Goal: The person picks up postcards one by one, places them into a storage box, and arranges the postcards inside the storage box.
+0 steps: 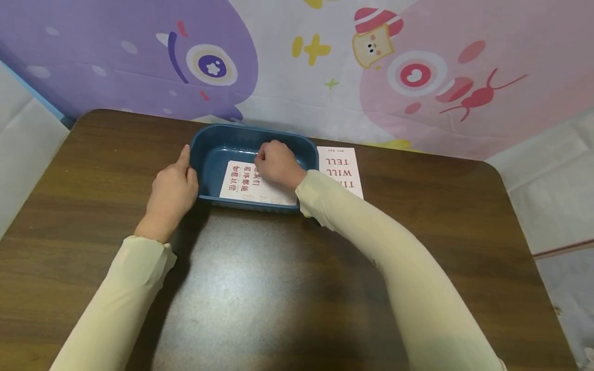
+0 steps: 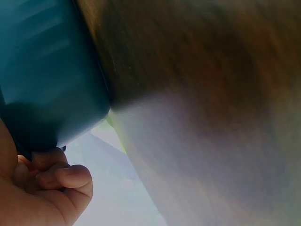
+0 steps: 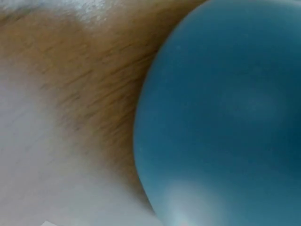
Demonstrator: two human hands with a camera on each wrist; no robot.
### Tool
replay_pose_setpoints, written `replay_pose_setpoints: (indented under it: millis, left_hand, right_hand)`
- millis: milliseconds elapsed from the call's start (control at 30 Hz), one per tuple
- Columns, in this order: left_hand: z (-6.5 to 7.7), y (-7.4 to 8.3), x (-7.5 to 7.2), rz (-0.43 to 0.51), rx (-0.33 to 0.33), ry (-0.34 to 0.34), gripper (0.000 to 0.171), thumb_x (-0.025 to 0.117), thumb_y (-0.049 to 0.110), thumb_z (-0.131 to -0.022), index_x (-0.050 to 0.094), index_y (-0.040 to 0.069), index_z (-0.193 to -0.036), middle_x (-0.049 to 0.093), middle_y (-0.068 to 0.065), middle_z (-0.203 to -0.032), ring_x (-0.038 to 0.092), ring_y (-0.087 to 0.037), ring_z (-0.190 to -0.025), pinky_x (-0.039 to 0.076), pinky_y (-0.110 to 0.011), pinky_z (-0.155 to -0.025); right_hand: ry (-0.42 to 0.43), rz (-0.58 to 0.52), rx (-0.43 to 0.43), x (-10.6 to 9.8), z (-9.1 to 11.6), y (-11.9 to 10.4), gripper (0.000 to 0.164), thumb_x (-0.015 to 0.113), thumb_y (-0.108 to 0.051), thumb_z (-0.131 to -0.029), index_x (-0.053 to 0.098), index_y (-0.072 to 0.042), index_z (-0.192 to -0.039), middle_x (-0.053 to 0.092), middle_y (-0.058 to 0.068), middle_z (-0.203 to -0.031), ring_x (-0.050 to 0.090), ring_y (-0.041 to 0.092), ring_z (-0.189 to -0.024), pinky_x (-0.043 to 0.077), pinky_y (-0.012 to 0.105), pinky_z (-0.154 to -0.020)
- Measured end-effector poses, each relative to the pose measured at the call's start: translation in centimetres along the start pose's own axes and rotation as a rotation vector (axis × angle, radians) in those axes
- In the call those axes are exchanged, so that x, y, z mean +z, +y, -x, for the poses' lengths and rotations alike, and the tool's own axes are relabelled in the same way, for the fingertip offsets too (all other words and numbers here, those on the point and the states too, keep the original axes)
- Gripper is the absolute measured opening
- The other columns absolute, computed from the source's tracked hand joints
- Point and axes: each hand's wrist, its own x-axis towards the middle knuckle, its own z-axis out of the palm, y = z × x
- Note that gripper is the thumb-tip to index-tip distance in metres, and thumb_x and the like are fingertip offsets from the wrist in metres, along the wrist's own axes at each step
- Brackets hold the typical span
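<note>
A dark blue rectangular basin [image 1: 255,202] stands at the far side of the table. My left hand [image 1: 170,193] holds its left end, index finger along the outer wall; in the left wrist view that hand's curled fingers [image 2: 70,176] are at the basin's corner. Inside the basin lie white cards [image 1: 234,181] with red Chinese characters. My right hand [image 1: 280,164] is in the basin, curled over the cards, its fingertips hidden, so whether it pinches anything does not show. The right wrist view shows only the basin's outer wall [image 3: 216,103] and tabletop.
Just right of the basin, a white card [image 1: 343,159] with red English lettering lies partly hidden by the right sleeve. The dark wood table [image 1: 260,288] reaches a backdrop [image 1: 297,98] with purple and pink cartoon figures close behind the basin.
</note>
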Motion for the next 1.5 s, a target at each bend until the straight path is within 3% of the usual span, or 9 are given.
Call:
replay_pose_setpoints:
  millis: [100, 233, 467, 633, 900, 1167, 1367, 1500]
  left_hand:
    - [0.0, 0.0, 0.0, -0.002, 0.005, -0.001, 0.055, 0.030, 0.014, -0.099, 0.024, -0.003, -0.151, 0.050, -0.041, -0.133, 0.052, -0.054, -0.111, 0.042, -0.068, -0.095]
    - [0.0, -0.1, 0.0, -0.009, 0.008, -0.004, 0.055, 0.030, 0.014, -0.099, 0.023, -0.003, -0.151, 0.049, -0.042, -0.134, 0.052, -0.054, -0.110, 0.042, -0.069, -0.095]
    - [-0.1, 0.0, 0.0, -0.021, 0.009, -0.008, 0.055, 0.030, 0.015, -0.099, 0.023, -0.003, -0.151, 0.048, -0.042, -0.134, 0.052, -0.056, -0.109, 0.042, -0.070, -0.094]
    - [-0.2, 0.0, 0.1, -0.028, 0.006, -0.017, 0.056, 0.030, 0.015, -0.099, 0.023, -0.002, -0.151, 0.048, -0.042, -0.135, 0.050, -0.056, -0.111, 0.041, -0.070, -0.095]
    - [-0.1, 0.1, 0.1, -0.033, 0.009, -0.018, 0.056, 0.028, 0.015, -0.099, 0.022, -0.003, -0.151, 0.046, -0.042, -0.137, 0.049, -0.057, -0.112, 0.040, -0.071, -0.096]
    - [0.1, 0.2, 0.0, -0.043, 0.021, -0.005, 0.055, 0.030, 0.013, -0.098, 0.024, -0.006, -0.150, 0.047, -0.044, -0.133, 0.051, -0.058, -0.107, 0.042, -0.072, -0.092]
    - [0.1, 0.2, 0.0, -0.050, 0.010, -0.008, 0.055, 0.030, 0.013, -0.098, 0.024, -0.006, -0.150, 0.047, -0.045, -0.133, 0.050, -0.059, -0.109, 0.041, -0.072, -0.093]
    - [0.2, 0.5, -0.1, -0.049, 0.017, -0.010, 0.056, 0.029, 0.013, -0.098, 0.024, -0.006, -0.150, 0.048, -0.046, -0.130, 0.050, -0.059, -0.108, 0.041, -0.072, -0.092]
  right_hand:
    - [-0.001, -0.024, 0.031, -0.5, 0.3, 0.0, 0.023, 0.052, -0.015, -0.093, 0.070, -0.002, -0.087, 0.067, 0.007, -0.080, 0.053, 0.017, -0.069, 0.048, 0.031, -0.068]
    - [-0.002, -0.051, 0.036, -1.2, 0.7, -0.1, 0.023, 0.053, -0.018, -0.093, 0.069, -0.002, -0.093, 0.071, 0.011, -0.092, 0.056, 0.019, -0.075, 0.052, 0.035, -0.076]
    - [0.014, -0.084, 0.047, -2.9, 1.5, -0.4, 0.023, 0.054, -0.022, -0.094, 0.068, -0.004, -0.093, 0.067, 0.008, -0.085, 0.055, 0.017, -0.068, 0.045, 0.029, -0.065]
    - [0.029, -0.077, 0.051, -4.0, 1.9, -0.1, 0.024, 0.052, -0.022, -0.094, 0.066, -0.004, -0.085, 0.060, 0.005, -0.074, 0.051, 0.017, -0.063, 0.039, 0.026, -0.059]
    - [0.057, -0.085, 0.077, -5.2, 2.2, 1.1, 0.026, 0.051, -0.024, -0.095, 0.068, -0.003, -0.094, 0.068, 0.009, -0.086, 0.055, 0.019, -0.069, 0.046, 0.031, -0.067]
    - [0.078, -0.066, 0.092, -6.3, 2.6, 1.9, 0.027, 0.050, -0.023, -0.095, 0.065, -0.003, -0.087, 0.058, 0.006, -0.074, 0.047, 0.019, -0.064, 0.040, 0.030, -0.067]
    - [0.105, -0.047, 0.123, -7.3, 2.8, 2.7, 0.027, 0.049, -0.022, -0.094, 0.068, -0.002, -0.093, 0.065, 0.009, -0.085, 0.052, 0.019, -0.069, 0.043, 0.031, -0.068]
    - [0.134, -0.036, 0.140, -7.7, 3.0, 3.6, 0.025, 0.049, -0.021, -0.093, 0.065, -0.002, -0.090, 0.064, 0.009, -0.083, 0.053, 0.020, -0.070, 0.043, 0.031, -0.068]
